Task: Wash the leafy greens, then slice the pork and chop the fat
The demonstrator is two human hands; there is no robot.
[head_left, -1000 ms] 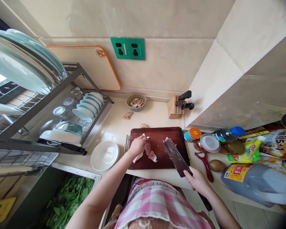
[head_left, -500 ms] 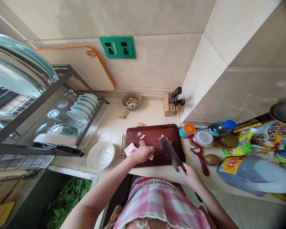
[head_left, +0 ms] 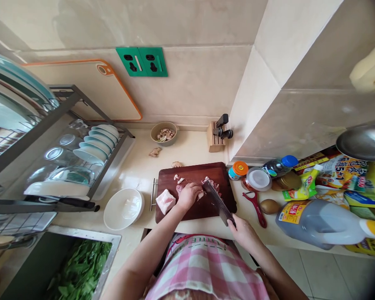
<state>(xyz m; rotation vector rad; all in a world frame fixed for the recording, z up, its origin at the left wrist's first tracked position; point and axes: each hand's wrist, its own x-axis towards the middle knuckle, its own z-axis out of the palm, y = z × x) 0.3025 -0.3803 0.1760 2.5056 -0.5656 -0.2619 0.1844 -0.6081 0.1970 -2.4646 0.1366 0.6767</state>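
My right hand (head_left: 241,229) grips the handle of a dark-bladed kitchen knife (head_left: 217,201), its blade slanting across a brown wooden cutting board (head_left: 171,216). My left hand (head_left: 190,196) rests on the board with fingers curled down on a piece of raw meat (head_left: 200,195), close beside the blade. Cut meat (head_left: 215,183) lies at the far side of the knife. A larger pale pink block of fatty meat (head_left: 166,201) sits on the board's left, and small pale scraps (head_left: 181,180) lie beyond my left hand.
Left of the board are a white bowl (head_left: 124,209), a dish rack (head_left: 111,162) and a sink (head_left: 111,254) with leafy greens. A bowl of sliced mushrooms (head_left: 164,133), ginger (head_left: 155,151) and a knife block (head_left: 216,137) stand behind. Rightward: jars (head_left: 258,179), a red peeler (head_left: 256,208), a large jug (head_left: 321,223).
My left hand has moved right and away from the fatty block, and now presses meat near the blade. The knife stays in my right hand. The whole view has shifted slightly.
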